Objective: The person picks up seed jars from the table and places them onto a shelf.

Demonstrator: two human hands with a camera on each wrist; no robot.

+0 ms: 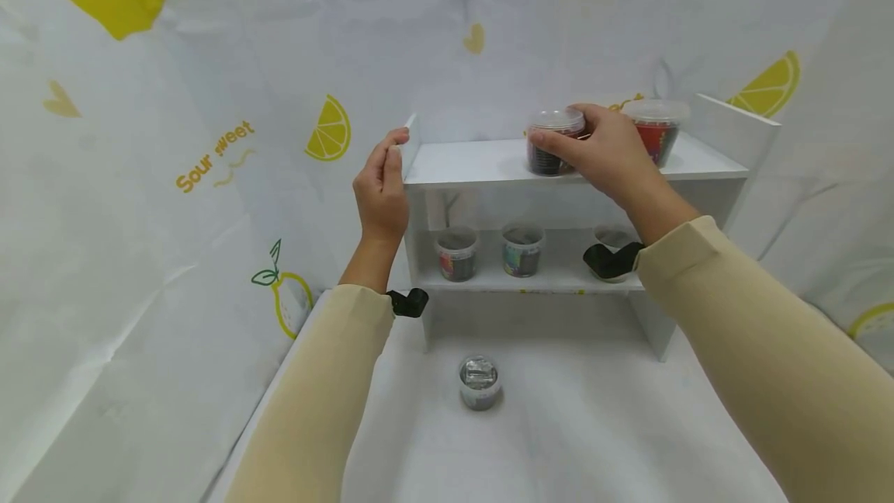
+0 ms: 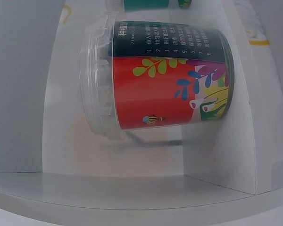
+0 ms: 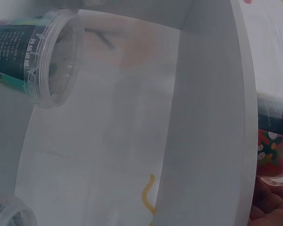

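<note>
My right hand [image 1: 562,130] grips a clear lidded tub with a dark label [image 1: 543,163] standing on the top board of a white two-tier shelf [image 1: 475,163]; thumb and fingers curl round its lid and side. In the right wrist view the same tub [image 3: 273,146] shows past the shelf edge, with fingertips [image 3: 269,209] under it. A red-labelled tub [image 1: 656,134] stands just right of it. My left hand [image 1: 393,152] rests with straight fingers against the shelf's left side panel [image 1: 412,138] and holds nothing.
Three tubs stand on the lower shelf [image 1: 457,254] [image 1: 522,251] [image 1: 615,237]; the left wrist view shows the red-labelled one [image 2: 165,94] close up. Another tub [image 1: 479,383] sits alone on the white table [image 1: 594,425]. Lemon-print cloth walls [image 1: 209,154] close in all sides.
</note>
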